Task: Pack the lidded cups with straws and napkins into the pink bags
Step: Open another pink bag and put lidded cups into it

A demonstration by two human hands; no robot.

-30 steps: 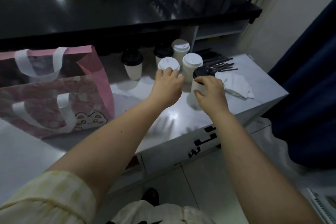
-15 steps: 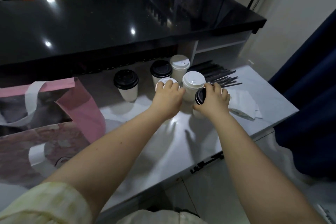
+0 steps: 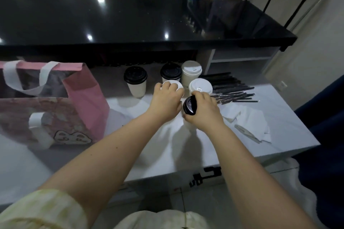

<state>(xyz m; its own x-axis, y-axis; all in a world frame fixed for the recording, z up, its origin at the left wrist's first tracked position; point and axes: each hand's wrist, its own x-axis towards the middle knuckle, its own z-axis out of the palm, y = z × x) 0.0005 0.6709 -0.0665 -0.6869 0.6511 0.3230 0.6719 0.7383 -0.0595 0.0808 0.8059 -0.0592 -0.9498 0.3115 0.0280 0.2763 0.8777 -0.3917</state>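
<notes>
My left hand point(image 3: 165, 101) grips a white-lidded cup point(image 3: 176, 84) from above, its fingers curled over the lid. My right hand point(image 3: 203, 111) holds a black-lidded cup point(image 3: 189, 105), which is tilted to the left so its lid faces sideways. Behind them stand two black-lidded cups point(image 3: 135, 81) point(image 3: 170, 72) and two white-lidded cups point(image 3: 191, 73) point(image 3: 200, 86). Black straws point(image 3: 232, 92) lie fanned out to the right, with white napkins point(image 3: 249, 123) in front of them. A pink bag point(image 3: 55, 102) with white handles stands open at the left.
The grey worktop point(image 3: 167, 147) ends at a front edge near my forearms. A black glossy counter point(image 3: 130, 22) rises behind the cups. A dark blue cloth point(image 3: 327, 135) hangs at the right. Shelves with clutter fill the background.
The black-lidded cup in my right hand has tipped from upright to leaning left. My left hand has stayed on the white-lidded cup. The camera has shifted, bringing more of the bag into view.
</notes>
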